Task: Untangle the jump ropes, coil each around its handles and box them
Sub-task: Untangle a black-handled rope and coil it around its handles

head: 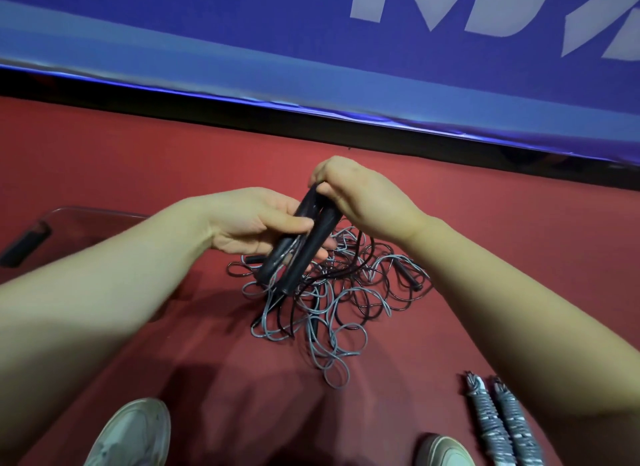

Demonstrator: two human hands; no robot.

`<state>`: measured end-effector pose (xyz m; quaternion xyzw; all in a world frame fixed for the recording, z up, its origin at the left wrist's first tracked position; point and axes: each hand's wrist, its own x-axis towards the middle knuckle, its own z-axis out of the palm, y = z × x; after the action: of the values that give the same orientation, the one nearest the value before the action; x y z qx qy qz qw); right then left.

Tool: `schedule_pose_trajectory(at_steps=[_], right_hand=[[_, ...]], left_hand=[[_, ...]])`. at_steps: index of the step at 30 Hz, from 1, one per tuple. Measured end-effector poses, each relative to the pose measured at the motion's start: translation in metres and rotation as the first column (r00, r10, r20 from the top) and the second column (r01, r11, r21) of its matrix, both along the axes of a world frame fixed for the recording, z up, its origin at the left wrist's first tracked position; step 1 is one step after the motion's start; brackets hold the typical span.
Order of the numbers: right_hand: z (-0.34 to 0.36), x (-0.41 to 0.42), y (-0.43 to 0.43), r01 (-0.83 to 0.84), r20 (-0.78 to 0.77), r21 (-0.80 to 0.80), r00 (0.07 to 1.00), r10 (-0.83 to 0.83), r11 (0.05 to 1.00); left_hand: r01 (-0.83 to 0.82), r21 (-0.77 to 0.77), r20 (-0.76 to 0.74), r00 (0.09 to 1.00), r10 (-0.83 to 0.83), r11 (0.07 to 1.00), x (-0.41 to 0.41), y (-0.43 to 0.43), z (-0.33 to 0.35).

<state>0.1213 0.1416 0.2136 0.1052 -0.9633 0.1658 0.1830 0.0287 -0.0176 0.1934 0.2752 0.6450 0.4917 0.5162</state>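
Black handles (304,240) gripped between both hands, above tangle (332,299)

Floor (138,153) is coloured plain red. Banner (242,22), upper frame, is printed blue with pale grey lettering. Handles (304,237), centre, are black. Rope tangle (332,302) is mixed grey and black. Coiled rope (498,427), lower right, is grey flecked white. Shoes (135,434) are off-white.

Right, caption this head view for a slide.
Above tangled ropes, left hand and right hand grip paired black handles.
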Motion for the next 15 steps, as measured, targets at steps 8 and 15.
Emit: schedule_pose_trajectory(at_steps=[8, 15], right_hand=[[-0.001, -0.002, 0.001, -0.047, 0.005, -0.075, 0.999, 0.048, 0.996], [0.018, -0.004, 0.014, -0.023, 0.196, -0.059, 0.98, 0.035, 0.998]], left_hand=[[-0.011, 0.145, 0.093, 0.996, -0.003, 0.989, 0.013, -0.001, -0.006], [-0.027, 0.127, 0.019, 1.0, 0.025, 0.991, 0.012, -0.001, -0.013]])
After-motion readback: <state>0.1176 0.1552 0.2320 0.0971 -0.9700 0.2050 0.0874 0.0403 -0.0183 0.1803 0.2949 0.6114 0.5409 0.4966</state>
